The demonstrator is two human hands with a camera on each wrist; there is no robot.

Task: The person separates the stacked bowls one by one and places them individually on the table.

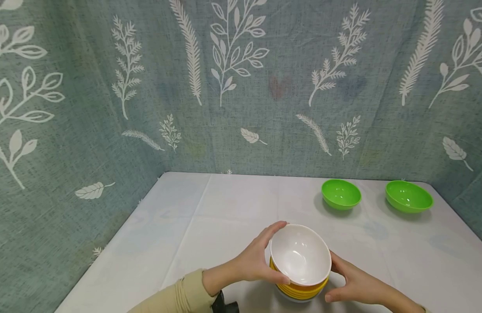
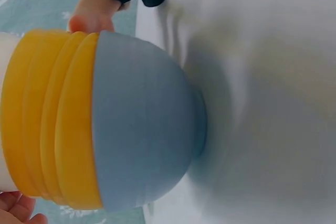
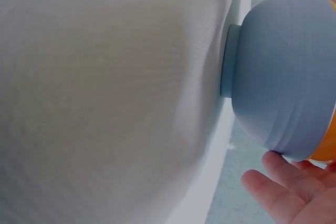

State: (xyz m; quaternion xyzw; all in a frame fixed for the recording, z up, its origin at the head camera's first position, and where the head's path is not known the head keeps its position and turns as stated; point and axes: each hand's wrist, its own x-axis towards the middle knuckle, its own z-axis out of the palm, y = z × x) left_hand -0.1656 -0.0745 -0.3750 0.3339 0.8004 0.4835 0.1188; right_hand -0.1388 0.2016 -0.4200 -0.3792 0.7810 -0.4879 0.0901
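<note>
The table (image 1: 225, 208), draped in white cloth (image 1: 147, 243), was bounded by leaf-printed fabric (image 1: 280, 52) along its left, back and right edges. From the left edge, a broad stretch of cloth reached to the left hand (image 1: 252, 261), which emerged from a beige sleeve (image 1: 186, 291). This hand gripped the white bowl (image 1: 300, 254) at its left side, thumb in front and fingers toward the back edge. The white bowl topped a stack (image 1: 303, 293) about midway between the side edges, well apart from the back edge; beneath it sat nested yellow bowls (image 2: 58, 119) and, lowest, a blue-grey bowl (image 2: 144, 124). Whether its foot touched the cloth could not be told. The right hand (image 1: 358, 280) was spread wide, fingers against the stack's right side, thumb apart from it. Farther right, beyond an open strip of cloth, the left green bowl (image 1: 341, 194) stood near the back edge, and the right green bowl (image 1: 409, 197) near the back right corner, cloth showing between them.
</note>
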